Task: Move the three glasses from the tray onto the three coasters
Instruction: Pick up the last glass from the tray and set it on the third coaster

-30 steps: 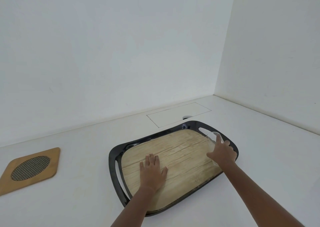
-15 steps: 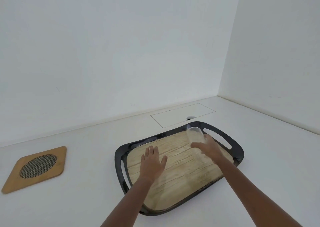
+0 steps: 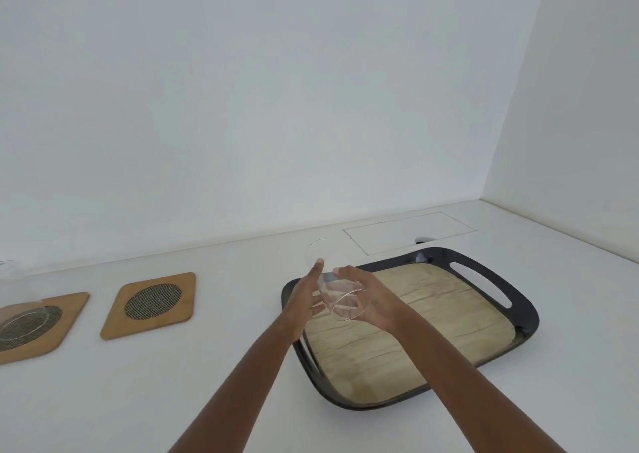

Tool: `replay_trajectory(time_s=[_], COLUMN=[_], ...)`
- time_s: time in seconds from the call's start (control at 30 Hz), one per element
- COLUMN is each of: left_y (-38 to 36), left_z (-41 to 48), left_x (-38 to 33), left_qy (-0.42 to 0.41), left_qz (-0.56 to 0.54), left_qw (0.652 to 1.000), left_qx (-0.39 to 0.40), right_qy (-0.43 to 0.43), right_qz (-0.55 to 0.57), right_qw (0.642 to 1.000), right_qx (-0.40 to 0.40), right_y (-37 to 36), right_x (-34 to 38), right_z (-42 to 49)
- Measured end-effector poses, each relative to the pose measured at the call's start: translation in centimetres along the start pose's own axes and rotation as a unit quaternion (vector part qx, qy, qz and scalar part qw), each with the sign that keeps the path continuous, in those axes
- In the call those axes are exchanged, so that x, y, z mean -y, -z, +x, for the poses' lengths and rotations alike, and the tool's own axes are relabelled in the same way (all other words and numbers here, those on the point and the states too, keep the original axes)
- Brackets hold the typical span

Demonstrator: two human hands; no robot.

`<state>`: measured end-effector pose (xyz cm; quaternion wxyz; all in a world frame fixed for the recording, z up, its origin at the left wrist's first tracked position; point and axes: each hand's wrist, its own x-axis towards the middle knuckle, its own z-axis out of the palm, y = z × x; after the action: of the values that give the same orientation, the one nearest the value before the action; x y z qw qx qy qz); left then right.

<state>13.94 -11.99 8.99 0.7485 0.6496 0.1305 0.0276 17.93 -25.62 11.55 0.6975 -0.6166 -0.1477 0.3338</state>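
Observation:
A clear glass (image 3: 337, 293) hangs tilted in the air over the left end of the black tray (image 3: 518, 300), its rim pointing up and away. My right hand (image 3: 378, 302) grips it around the base. My left hand (image 3: 304, 300) cups its left side, thumb up near the rim. The tray's wood-look floor is bare. A wooden coaster with a mesh centre (image 3: 150, 305) lies bare to the left of the tray. Another coaster (image 3: 69, 317) at the left edge carries a second clear glass (image 3: 20, 319), partly cut off by the frame.
The white counter runs to a wall behind and a side wall on the right. A flush rectangular panel (image 3: 411, 229) sits in the counter behind the tray.
My right hand has lifted the glass off the tray's right side and carried it left. My left hand rose from the tray floor to the glass. The view has swung left, revealing the second coaster.

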Motion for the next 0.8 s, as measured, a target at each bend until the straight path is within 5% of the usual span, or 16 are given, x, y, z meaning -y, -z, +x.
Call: replay_trajectory(time_s=[0.17,0.37,0.63,0.8], left_y=[4.3,8.6,12.0,13.7], left_z=[-1.5,-3.3,-5.5,-6.6], left_x=[-1.3,-2.0,-3.1,-2.7], left_qy=[0.026,-0.003,-0.086,-0.101], left_qz=[-0.058,-0.115,-0.008,0.019], left_qw=[0.998,0.993,0.992,0.978], left_qx=[0.022,0.002,-0.097,-0.184], right_qy=[-0.004,0.001,0.061,0.120], right_qz=[0.017,-0.089,-0.311,-0.344], right_qw=[0.997,0.991,0.947,0.925], right_qx=[0.078,0.104,-0.045,-0.110], right_y=[-3.3,-7.6,-14.6,-18.2], right_x=[-0.1,0.1,-0.7,-2.5], right_z=[1.0,2.4,3.9,4.3])
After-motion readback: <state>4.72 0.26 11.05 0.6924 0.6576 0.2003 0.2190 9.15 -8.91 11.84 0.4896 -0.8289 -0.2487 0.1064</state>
